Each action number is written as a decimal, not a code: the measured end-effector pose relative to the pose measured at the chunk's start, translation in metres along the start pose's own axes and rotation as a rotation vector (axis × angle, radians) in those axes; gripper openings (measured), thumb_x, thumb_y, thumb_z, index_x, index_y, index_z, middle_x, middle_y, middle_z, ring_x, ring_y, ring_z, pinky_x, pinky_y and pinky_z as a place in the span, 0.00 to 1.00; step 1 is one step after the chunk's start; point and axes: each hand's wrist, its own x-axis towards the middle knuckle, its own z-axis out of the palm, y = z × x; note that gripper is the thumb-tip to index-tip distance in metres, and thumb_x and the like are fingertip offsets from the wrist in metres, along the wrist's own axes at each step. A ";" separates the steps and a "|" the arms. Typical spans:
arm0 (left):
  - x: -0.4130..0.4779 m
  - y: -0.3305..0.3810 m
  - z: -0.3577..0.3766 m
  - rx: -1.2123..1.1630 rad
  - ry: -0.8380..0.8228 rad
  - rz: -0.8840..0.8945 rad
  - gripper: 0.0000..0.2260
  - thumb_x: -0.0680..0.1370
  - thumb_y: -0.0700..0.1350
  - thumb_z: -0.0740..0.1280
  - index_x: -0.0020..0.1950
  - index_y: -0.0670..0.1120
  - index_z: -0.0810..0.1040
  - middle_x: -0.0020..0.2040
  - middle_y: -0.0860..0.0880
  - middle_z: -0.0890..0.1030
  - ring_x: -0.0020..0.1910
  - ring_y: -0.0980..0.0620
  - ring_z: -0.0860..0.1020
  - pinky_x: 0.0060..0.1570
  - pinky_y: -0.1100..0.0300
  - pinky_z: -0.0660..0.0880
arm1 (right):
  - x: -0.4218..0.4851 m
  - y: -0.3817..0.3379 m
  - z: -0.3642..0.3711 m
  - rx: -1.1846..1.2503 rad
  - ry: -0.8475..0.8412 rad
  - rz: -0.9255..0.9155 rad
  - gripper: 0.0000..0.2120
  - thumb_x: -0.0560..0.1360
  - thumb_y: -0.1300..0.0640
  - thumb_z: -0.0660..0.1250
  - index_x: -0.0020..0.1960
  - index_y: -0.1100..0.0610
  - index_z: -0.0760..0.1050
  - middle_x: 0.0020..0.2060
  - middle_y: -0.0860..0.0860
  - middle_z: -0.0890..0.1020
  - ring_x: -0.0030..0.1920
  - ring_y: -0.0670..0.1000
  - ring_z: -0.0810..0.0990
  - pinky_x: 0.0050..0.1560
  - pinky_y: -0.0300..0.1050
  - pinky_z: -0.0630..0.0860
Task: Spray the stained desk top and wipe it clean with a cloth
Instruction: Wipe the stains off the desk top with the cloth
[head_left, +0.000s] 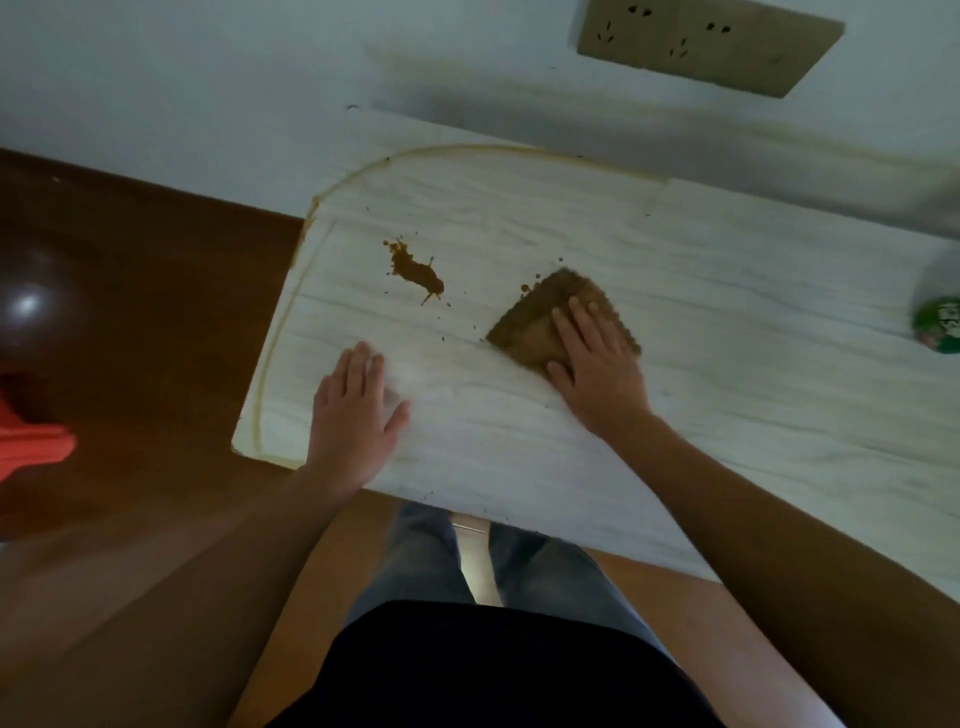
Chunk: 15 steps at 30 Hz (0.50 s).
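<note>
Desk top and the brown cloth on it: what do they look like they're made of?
Desk top: white with faint grey veins and a dull satin sheen; marble-look laminate or real stone, cannot tell which. Brown cloth: soft matte fabric that lies flat, with a scalloped edge; probably cotton or microfibre.

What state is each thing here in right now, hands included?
Desk top: stained, brown splatter unwiped.
Brown stain: left of the cloth, not touched by it.
Brown cloth: flat on the desk top, under the right hand.
Right hand: fingers straight, pressing the cloth.
Left hand: flat on the desk top, holding nothing.
Wall socket: nothing plugged in.
</note>
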 end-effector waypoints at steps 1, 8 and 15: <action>0.000 0.003 0.002 -0.010 0.014 -0.015 0.33 0.83 0.61 0.55 0.82 0.44 0.54 0.83 0.42 0.52 0.82 0.41 0.51 0.78 0.42 0.58 | 0.016 0.010 -0.007 0.004 0.024 0.058 0.32 0.82 0.42 0.55 0.81 0.51 0.50 0.81 0.50 0.50 0.80 0.53 0.47 0.79 0.52 0.48; -0.004 0.010 0.011 -0.050 0.080 -0.055 0.33 0.82 0.62 0.57 0.81 0.43 0.57 0.82 0.42 0.56 0.81 0.41 0.54 0.77 0.42 0.60 | 0.047 -0.033 0.001 0.042 0.058 0.189 0.31 0.82 0.51 0.56 0.81 0.53 0.49 0.81 0.54 0.48 0.80 0.59 0.43 0.79 0.58 0.43; -0.004 0.009 0.004 -0.015 0.068 -0.043 0.32 0.83 0.63 0.54 0.79 0.42 0.60 0.81 0.40 0.60 0.80 0.40 0.58 0.75 0.43 0.62 | -0.042 -0.067 0.038 -0.066 -0.064 -0.350 0.29 0.83 0.49 0.56 0.81 0.52 0.51 0.81 0.54 0.51 0.80 0.58 0.43 0.79 0.60 0.45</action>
